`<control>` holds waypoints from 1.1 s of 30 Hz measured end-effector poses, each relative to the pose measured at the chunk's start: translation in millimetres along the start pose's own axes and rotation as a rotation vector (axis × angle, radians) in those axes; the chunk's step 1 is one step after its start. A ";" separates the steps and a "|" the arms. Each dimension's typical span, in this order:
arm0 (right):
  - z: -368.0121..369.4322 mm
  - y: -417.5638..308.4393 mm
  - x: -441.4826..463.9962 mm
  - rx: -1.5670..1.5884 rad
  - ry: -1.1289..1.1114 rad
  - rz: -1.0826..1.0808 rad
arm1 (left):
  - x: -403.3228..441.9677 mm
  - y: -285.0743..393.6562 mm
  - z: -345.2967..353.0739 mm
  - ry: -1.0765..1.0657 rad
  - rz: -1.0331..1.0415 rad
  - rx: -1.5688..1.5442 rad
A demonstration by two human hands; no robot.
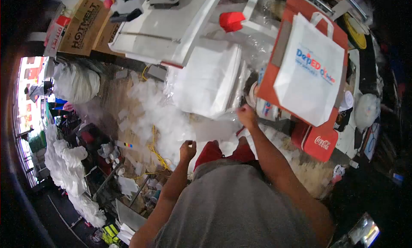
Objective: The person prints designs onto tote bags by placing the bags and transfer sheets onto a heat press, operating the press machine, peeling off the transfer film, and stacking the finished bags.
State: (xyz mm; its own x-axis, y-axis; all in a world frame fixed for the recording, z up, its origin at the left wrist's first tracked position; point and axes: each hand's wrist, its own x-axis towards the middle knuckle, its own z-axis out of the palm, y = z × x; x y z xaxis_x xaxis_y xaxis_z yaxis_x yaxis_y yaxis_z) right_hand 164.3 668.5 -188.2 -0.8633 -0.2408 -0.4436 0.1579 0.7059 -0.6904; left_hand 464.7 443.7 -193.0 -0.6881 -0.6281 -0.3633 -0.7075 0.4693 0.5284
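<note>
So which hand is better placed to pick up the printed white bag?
Probably the right hand: it appears close to the reddish board bearing the white bag, while the left hand is farther from it.

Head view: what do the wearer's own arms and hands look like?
Left hand and right hand: bare, no gloves visible. Forearms: no sleeves, watch or cables showing. Plain grey shirt, red shorts. Too small to tell about rings.

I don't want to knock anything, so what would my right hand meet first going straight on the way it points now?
Probably the white plastic-wrapped bundle, at its edge just ahead of your right hand. Depth is unclear here, so the hand could pass above it.
</note>
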 end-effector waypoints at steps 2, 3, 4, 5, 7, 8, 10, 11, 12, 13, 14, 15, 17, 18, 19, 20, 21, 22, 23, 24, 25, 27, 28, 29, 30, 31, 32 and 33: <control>42.3 -37.9 3.3 -0.072 0.068 -0.209 | 14.1 3.4 -17.9 -0.040 0.029 -0.032; 53.0 -60.2 -4.9 -0.076 0.063 -0.204 | 19.5 7.5 -30.2 -0.058 0.029 -0.067; 60.5 -84.3 -12.0 -0.215 0.106 -0.242 | 26.1 6.8 -39.3 -0.060 0.024 -0.070; 71.4 -97.9 -13.9 -0.353 0.149 -0.284 | 34.5 4.3 -47.9 -0.050 0.051 -0.083; 102.1 -93.2 -10.4 -0.275 0.303 -0.244 | 55.8 3.8 -67.3 0.016 0.130 -0.057; 109.5 -86.5 -9.9 -0.244 0.291 -0.186 | 73.4 5.0 -76.1 0.069 0.185 -0.018; 119.8 -53.4 -14.1 -0.203 0.351 -0.265 | 117.5 12.9 -88.7 0.114 0.187 -0.029; 121.3 -30.4 -22.6 -0.191 0.427 -0.410 | 141.3 22.8 -95.7 0.141 0.236 -0.037; 110.2 -26.4 -36.2 -0.201 0.417 -0.348 | 168.7 26.3 -93.4 0.156 0.262 -0.083; 96.5 -20.5 -53.3 -0.212 0.409 -0.286 | 188.4 34.5 -93.7 0.201 0.255 -0.091; 87.0 7.2 -66.3 -0.190 0.401 -0.310 | 211.8 36.7 -85.4 0.266 0.244 -0.036; 77.7 35.8 -79.1 -0.167 0.396 -0.332 | 230.2 40.2 -83.1 0.268 0.251 -0.050; 39.1 45.7 -117.9 -0.328 0.337 -0.157 | 255.4 49.2 -76.6 0.037 0.118 0.061; 22.7 51.7 -135.3 -0.333 0.341 -0.090 | 260.0 51.7 -76.9 0.015 0.125 0.075; 10.3 58.1 -149.0 -0.334 0.347 -0.022 | 261.7 55.1 -78.4 0.007 0.142 0.064; 1.5 64.8 -160.1 -0.339 0.366 -0.013 | 259.7 57.1 -79.5 0.020 0.086 0.046; -5.2 71.6 -170.6 -0.367 0.381 0.024 | 256.4 60.0 -79.2 0.031 0.030 0.030; -7.9 77.1 -178.2 -0.392 0.393 0.062 | 254.0 61.9 -76.9 0.080 -0.012 0.050; -7.7 82.3 -182.8 -0.390 0.405 0.072 | 253.9 62.5 -77.1 0.073 0.003 0.050; -6.5 87.5 -185.8 -0.405 0.430 0.018 | 254.6 62.8 -78.4 0.051 -0.030 0.041; -5.1 89.6 -187.9 -0.421 0.453 -0.036 | 252.5 66.0 -79.8 0.031 -0.064 0.034; 4.7 92.3 -182.3 -0.292 0.444 -0.006 | 246.0 74.6 -80.5 0.098 -0.037 0.054; 10.3 83.1 -177.4 -0.265 0.446 0.008 | 246.0 75.3 -82.4 0.002 -0.023 0.026; 15.2 76.9 -169.3 -0.205 0.406 -0.004 | 245.0 73.6 -82.3 -0.092 -0.010 0.001; 20.2 70.0 -159.6 -0.087 0.321 0.094 | 235.8 69.2 -77.3 -0.030 0.094 -0.051; 23.9 53.3 -151.9 0.033 0.233 0.190 | 222.9 65.9 -77.8 -0.188 0.027 -0.219; 28.5 44.4 -149.8 0.459 0.122 0.258 | 201.8 61.0 -75.8 -0.353 -0.014 -0.524; 31.9 37.3 -148.2 0.884 0.003 0.317 | 173.5 84.1 -107.1 -0.512 -0.054 -0.424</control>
State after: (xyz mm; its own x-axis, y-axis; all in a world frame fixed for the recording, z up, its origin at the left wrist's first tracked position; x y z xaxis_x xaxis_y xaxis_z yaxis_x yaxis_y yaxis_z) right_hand 313.4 709.2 -166.4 -0.7185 -0.1214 -0.6849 0.6919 -0.0240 -0.7216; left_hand 303.2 307.7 -129.4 -0.7172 -0.2206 -0.6611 -0.6903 0.0947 0.7173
